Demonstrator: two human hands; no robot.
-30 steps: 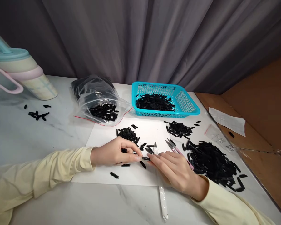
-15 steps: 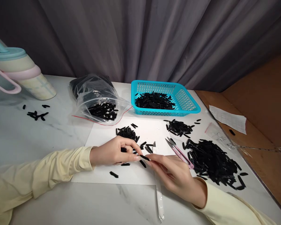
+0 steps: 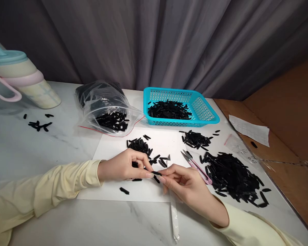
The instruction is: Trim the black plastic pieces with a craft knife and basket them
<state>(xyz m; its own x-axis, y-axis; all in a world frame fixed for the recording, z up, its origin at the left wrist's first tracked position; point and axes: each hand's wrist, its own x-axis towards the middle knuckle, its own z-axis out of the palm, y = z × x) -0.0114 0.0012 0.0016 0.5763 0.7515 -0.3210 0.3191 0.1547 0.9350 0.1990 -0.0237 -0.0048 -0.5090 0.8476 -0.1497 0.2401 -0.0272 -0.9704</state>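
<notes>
Between the fingertips of both hands is a small black strip [image 3: 157, 173], held over a white sheet [image 3: 105, 188]. My left hand [image 3: 127, 165] pinches its left end with thumb and forefinger. At its right end, my right hand [image 3: 183, 181] grips it the same way. Just behind my left hand lies a small pile of black strips [image 3: 138, 145], with loose ones scattered under and around the fingers. A white-handled craft knife [image 3: 174, 218] runs partly beneath my right hand. Pink-handled thread snips [image 3: 197, 165] lie beyond that hand, blades apart.
A turquoise basket [image 3: 213, 120] of black strips stands at the back, beside an open zip bag [image 3: 102, 106] holding more. Larger heap [image 3: 233, 177] and smaller heap [image 3: 196, 139] sit at right. A tumbler [image 3: 38, 85] stands at left; a paper slip [image 3: 248, 130] lies at far right.
My right hand has turned slightly, its thumb now showing at the front of the strip. The left hand keeps its pinch, nearly unmoved.
</notes>
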